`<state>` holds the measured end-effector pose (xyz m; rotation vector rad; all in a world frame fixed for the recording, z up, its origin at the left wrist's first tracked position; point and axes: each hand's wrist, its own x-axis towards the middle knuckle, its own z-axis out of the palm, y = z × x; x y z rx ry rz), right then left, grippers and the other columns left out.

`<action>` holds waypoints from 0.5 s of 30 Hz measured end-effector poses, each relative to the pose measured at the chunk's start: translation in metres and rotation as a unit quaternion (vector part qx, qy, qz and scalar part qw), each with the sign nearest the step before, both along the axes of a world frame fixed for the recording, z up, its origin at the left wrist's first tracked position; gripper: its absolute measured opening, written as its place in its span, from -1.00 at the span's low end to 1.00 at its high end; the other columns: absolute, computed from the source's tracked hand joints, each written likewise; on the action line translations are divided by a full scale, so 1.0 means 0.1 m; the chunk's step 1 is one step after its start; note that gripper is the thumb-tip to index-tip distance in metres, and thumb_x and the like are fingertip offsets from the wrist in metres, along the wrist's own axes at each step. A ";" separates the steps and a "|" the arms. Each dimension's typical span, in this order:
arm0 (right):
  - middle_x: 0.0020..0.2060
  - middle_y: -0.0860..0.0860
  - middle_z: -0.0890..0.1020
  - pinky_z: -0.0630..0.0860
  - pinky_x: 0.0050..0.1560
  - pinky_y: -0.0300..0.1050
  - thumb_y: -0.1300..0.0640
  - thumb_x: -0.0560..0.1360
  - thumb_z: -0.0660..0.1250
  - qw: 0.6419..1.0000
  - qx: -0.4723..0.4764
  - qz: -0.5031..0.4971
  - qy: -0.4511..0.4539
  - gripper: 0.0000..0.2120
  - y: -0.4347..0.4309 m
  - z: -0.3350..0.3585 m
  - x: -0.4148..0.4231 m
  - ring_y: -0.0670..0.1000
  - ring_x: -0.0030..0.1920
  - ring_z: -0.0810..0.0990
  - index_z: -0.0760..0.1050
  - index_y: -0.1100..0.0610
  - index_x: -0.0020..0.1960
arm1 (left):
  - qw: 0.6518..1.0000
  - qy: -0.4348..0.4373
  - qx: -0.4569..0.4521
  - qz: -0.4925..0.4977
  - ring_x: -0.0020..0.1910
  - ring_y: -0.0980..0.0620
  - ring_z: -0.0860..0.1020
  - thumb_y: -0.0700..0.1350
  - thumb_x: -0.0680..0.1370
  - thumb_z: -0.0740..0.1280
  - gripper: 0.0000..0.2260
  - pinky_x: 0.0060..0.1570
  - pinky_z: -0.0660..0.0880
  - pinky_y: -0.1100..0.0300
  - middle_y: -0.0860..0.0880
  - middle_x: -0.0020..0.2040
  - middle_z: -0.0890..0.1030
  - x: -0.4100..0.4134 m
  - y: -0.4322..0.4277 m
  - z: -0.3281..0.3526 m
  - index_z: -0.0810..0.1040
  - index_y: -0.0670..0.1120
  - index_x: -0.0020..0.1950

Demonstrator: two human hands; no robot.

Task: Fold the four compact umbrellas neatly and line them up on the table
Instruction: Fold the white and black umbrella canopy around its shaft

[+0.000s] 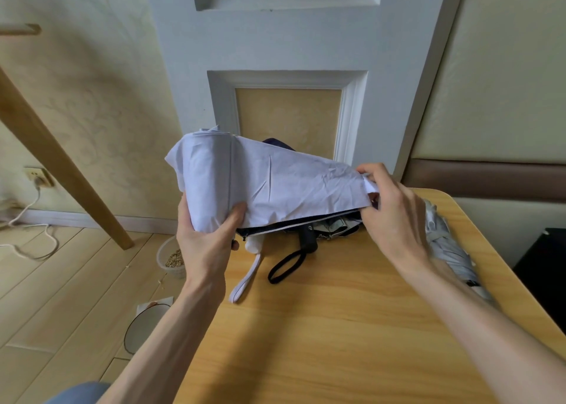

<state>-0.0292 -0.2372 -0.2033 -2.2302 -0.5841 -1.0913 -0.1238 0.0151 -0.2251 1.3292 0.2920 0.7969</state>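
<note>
Lilac umbrella (275, 183) held above the table (337, 327) at its twelve o'clock edge; left hand (208, 238) clamped round the bunched cloth at the nine o'clock end; right hand (395, 217) pinching the cloth edge at three o'clock; lilac strap (245, 281) trailing onto the table; dark umbrella (307, 241) lying directly beneath; grey umbrella (444, 244) at the table's three o'clock, partly under the right forearm.

Your raised umbrella (269, 183) hangs above the worktop's (337, 327) far edge. Under it, a second umbrella (307, 240) lies on the worktop. A third umbrella (442, 241) lies along the right edge. Left of the worktop, a bowl (171, 259) and a plate (144, 327) sit on the floor (61, 296).
</note>
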 end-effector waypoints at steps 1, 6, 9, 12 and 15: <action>-0.08 0.04 0.74 0.32 -0.30 -0.16 0.43 0.47 0.44 1.000 0.004 -0.015 -0.010 -0.62 0.00 -0.01 0.00 -0.01 -0.30 0.47 0.56 0.16 0.24 | 1.000 -0.001 0.004 0.002 -0.24 0.05 0.53 -0.11 0.40 0.61 -0.43 -0.38 0.54 0.16 0.04 0.11 0.57 0.00 0.00 0.00 0.52 0.19 0.34; 0.08 0.01 0.73 0.49 -0.29 -0.12 0.40 0.51 0.41 0.995 -0.042 0.052 0.068 -0.44 0.03 0.05 0.01 0.06 -0.19 0.68 0.44 0.01 0.42 | 1.000 -0.006 0.025 0.009 -0.24 0.01 0.51 -0.06 0.36 0.61 -0.45 -0.38 0.53 0.17 0.00 0.09 0.59 0.00 0.07 0.03 0.55 0.23 0.29; 0.13 -0.11 0.70 0.59 0.00 -0.25 0.30 0.49 0.54 0.920 0.006 0.251 0.301 -0.35 0.01 0.26 -0.07 -0.21 0.02 0.70 0.40 -0.09 0.45 | 0.996 -0.010 0.084 0.022 -0.21 0.07 0.58 -0.17 0.44 0.64 -0.35 -0.36 0.61 0.04 0.14 0.12 0.62 -0.01 0.17 0.09 0.50 0.20 0.44; 0.22 -0.08 0.70 0.57 0.26 -0.22 0.26 0.48 0.58 0.812 0.046 0.366 0.452 -0.43 -0.04 0.45 -0.13 -0.19 0.22 0.65 0.48 0.01 0.42 | 0.989 -0.007 0.146 0.019 -0.03 0.24 0.64 -0.21 0.46 0.63 -0.27 -0.14 0.71 -0.12 0.41 0.07 0.60 -0.03 0.29 0.17 0.44 0.16 0.53; 0.16 -0.02 0.73 0.56 0.31 -0.08 0.01 0.59 0.47 0.740 0.067 0.404 0.534 -0.71 -0.06 0.50 -0.12 -0.02 0.20 0.68 0.62 0.07 0.27 | 0.982 0.004 0.189 0.007 0.25 -0.27 0.62 -0.04 0.39 0.70 -0.21 0.10 0.63 -0.36 0.18 0.29 0.61 -0.06 0.41 0.26 0.43 0.26 0.53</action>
